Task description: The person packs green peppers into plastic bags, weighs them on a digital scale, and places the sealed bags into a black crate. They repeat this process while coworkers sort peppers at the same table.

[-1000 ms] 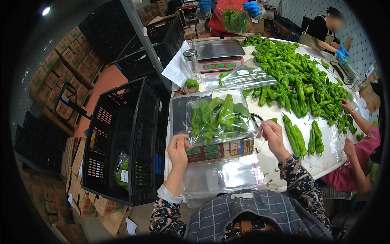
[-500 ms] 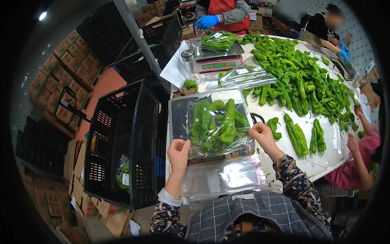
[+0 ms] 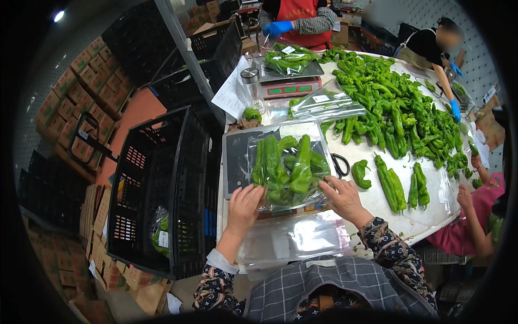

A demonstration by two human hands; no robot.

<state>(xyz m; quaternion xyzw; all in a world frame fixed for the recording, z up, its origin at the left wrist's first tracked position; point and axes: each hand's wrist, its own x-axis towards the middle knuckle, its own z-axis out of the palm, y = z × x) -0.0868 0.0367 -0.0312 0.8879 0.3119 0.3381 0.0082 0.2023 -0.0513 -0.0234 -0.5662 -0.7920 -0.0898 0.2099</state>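
A clear plastic bag (image 3: 291, 201) of long green peppers (image 3: 302, 171) lies on the dark plate of a weighing scale (image 3: 236, 162) in front of me. My left hand (image 3: 245, 209) rests at the bag's near left corner, its fingers stretched over the plastic. My right hand (image 3: 345, 201) touches the near right corner with fingers apart. Both thumbs are mostly hidden. Flat empty bags (image 3: 291, 235) lie just below the scale. Black-handled scissors (image 3: 340, 164) lie right of it, beside a curled pepper (image 3: 361, 174).
A heap of green peppers (image 3: 399, 108) covers the table's far right. Black crates (image 3: 145, 189) stand to my left, a bagged portion inside one. Beyond are a second scale (image 3: 291, 88), a glass jar (image 3: 251, 86) and a co-worker in a red apron (image 3: 302, 16). Other people work at right.
My hands have gone from pinching the bag's near corners to lying over them with fingers spread, the right one slightly lower. The far-right co-worker's gloved hand has reached toward the heap.
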